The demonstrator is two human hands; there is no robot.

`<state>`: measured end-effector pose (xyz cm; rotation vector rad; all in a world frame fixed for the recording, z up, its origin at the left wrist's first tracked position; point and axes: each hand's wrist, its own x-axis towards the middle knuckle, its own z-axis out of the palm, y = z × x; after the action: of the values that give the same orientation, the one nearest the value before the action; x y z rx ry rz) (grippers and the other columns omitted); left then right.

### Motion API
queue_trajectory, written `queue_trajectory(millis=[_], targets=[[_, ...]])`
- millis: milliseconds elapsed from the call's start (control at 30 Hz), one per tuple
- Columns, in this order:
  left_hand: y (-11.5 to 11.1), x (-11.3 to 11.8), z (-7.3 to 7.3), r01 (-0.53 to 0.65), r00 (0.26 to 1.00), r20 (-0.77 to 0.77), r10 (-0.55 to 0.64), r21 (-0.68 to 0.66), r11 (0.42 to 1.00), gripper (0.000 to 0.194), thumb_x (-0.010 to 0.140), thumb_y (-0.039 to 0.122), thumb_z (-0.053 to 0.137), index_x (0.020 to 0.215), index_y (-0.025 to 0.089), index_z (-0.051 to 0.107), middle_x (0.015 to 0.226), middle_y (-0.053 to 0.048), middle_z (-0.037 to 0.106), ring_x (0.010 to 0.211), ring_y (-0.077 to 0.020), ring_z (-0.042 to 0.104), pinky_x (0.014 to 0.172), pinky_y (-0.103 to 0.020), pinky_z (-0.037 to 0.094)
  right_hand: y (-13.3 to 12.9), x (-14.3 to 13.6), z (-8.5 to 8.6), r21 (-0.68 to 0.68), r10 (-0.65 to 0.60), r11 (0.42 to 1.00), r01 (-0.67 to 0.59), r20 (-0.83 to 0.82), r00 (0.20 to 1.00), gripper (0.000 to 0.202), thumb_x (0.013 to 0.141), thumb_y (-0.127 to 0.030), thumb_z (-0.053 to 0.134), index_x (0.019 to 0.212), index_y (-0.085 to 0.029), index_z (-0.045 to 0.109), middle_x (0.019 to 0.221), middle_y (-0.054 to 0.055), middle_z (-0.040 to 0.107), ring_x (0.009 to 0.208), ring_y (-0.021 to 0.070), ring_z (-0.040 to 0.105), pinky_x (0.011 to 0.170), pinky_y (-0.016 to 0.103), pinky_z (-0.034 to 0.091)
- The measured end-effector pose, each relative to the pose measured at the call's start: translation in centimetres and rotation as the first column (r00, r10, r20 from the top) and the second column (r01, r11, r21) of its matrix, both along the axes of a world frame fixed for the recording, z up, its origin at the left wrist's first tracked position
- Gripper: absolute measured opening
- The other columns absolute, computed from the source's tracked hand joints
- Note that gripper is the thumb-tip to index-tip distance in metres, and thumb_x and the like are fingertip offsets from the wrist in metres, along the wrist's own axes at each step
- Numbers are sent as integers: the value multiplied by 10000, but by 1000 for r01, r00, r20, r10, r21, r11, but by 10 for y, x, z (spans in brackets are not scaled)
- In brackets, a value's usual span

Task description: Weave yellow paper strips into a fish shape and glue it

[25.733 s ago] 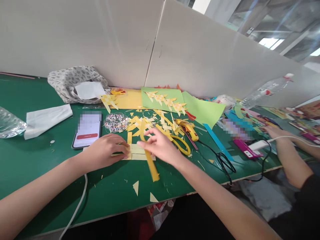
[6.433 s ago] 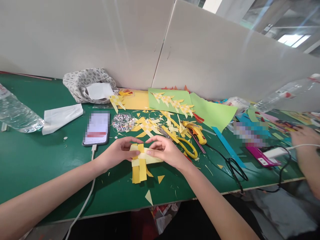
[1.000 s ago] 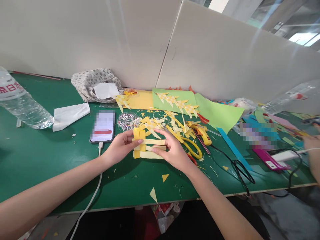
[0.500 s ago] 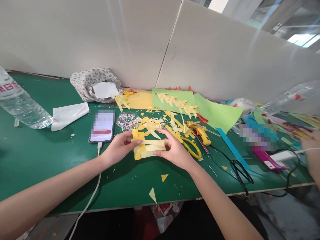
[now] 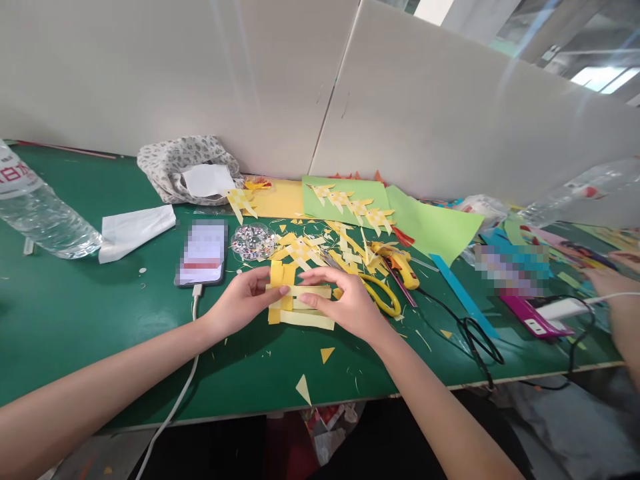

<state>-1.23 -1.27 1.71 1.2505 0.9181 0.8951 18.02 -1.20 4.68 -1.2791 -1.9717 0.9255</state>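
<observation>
Paper weave (image 5: 287,304) (3 pale strips (image 5: 307,321)): L hand (image 5: 241,300) pinching, R hand (image 5: 351,299) w/ tips apart.

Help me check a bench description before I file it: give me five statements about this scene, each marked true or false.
1. The left hand grips the interlaced paper strips. True.
2. The phone has nothing plugged into it. False: a white cable is plugged into its near end.
3. The yellow-handled scissors are held in the right hand. False: they lie on the table, to the right of that hand in the picture.
4. The glue gun is yellow and lies on the table. True.
5. The row of woven paper fish rests on a blue sheet. False: it rests on a green sheet.
</observation>
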Motion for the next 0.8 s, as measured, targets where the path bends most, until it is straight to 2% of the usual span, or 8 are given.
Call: queue_trajectory(millis=[100, 167, 433, 600, 800], targets=[[-2, 0, 4, 19, 1000, -13, -20, -44, 999, 292, 783, 334, 595, 1016, 160, 596, 988, -58, 694, 863, -187, 659, 725, -274, 523, 1, -1, -6, 50, -26, 998, 25, 27, 999, 70, 755, -259, 624, 802, -229, 666, 814, -7, 696, 786, 158, 648, 744, 286, 509], [-2, 0, 6, 16, 999, -40, -18, -59, 998, 273, 787, 339, 588, 995, 163, 600, 954, -51, 701, 852, -181, 658, 699, -257, 518, 1, -1, -8, 66, -4, 998, 2, 36, 999, 60, 764, -231, 607, 761, -228, 667, 785, -18, 695, 752, 145, 644, 720, 268, 508], [-2, -2, 5, 25, 997, -75, -26, -11, 1000, 238, 801, 358, 557, 958, 180, 581, 861, -25, 695, 786, -150, 649, 648, -227, 497, 0, -1, -7, 115, 25, 993, -31, 57, 998, 50, 760, -232, 620, 780, -225, 665, 808, -15, 696, 765, 140, 644, 740, 272, 502], [-1, -4, 1, 47, 992, -115, -43, 36, 998, 220, 791, 389, 561, 798, 169, 546, 722, -4, 658, 677, -144, 621, 603, -245, 488, 1, -2, -9, 59, 45, 997, -49, 62, 997, 65, 749, -220, 625, 800, -222, 665, 818, -10, 694, 757, 141, 642, 712, 269, 509], [-1, -5, 1, 28, 988, -156, -16, 75, 997, 252, 758, 430, 580, 767, 179, 556, 667, -4, 642, 644, -165, 613, 584, -274, 493, 1, 4, -4, 42, 76, 996, -82, 117, 990, 67, 776, -239, 597, 787, -234, 663, 831, -10, 689, 799, 152, 633, 755, 293, 493]])
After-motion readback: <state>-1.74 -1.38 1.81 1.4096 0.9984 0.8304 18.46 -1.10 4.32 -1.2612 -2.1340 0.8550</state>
